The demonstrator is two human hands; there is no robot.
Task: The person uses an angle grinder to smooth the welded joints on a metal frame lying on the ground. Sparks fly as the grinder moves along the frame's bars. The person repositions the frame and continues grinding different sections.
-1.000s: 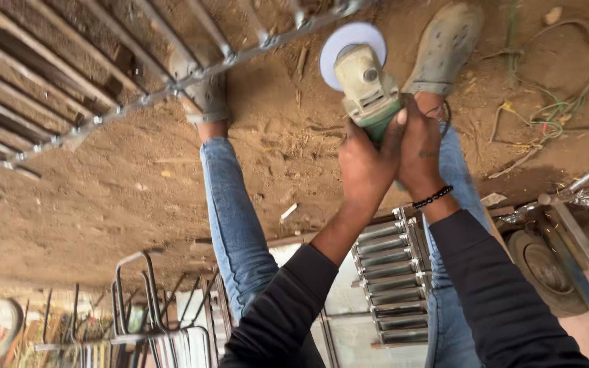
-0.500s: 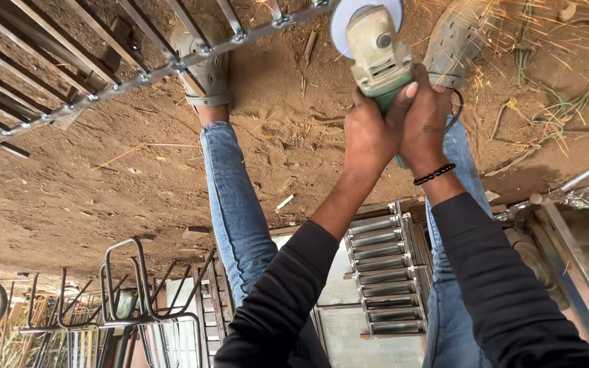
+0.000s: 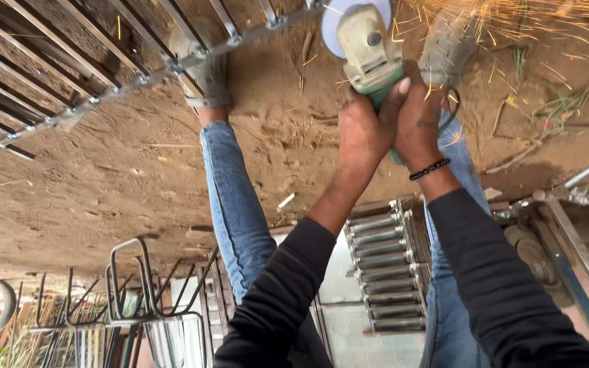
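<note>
Near the top centre of the frame, both hands close around the body of an angle grinder [image 3: 366, 51], a pale green and cream tool whose round disc guard sits at the very top edge. The left hand [image 3: 366, 129] wraps the rear of the grinder from the left side, fingers curled tight over the green housing, one fingertip raised against the casing. The right hand [image 3: 420, 119] clamps the same handle just beside it, fingers folded round the far side, a dark beaded bracelet [image 3: 429, 169] on its wrist. Both arms wear black sleeves [image 3: 492, 272] running down to the lower right of the frame. Orange sparks [image 3: 512, 17] spray across the upper right from the disc; the disc seems to meet the metal at the top edge, though the contact point is cut off by the frame. A metal grille [image 3: 103, 75] of parallel bars joined by a crossbar fills the upper left, lying on the sandy ground [image 3: 103, 184]. A grey shoe [image 3: 206, 75] stands on the grille, with a blue jeans leg [image 3: 233, 204] below it. Stacked steel frames [image 3: 386, 272] lie at lower centre.
</note>
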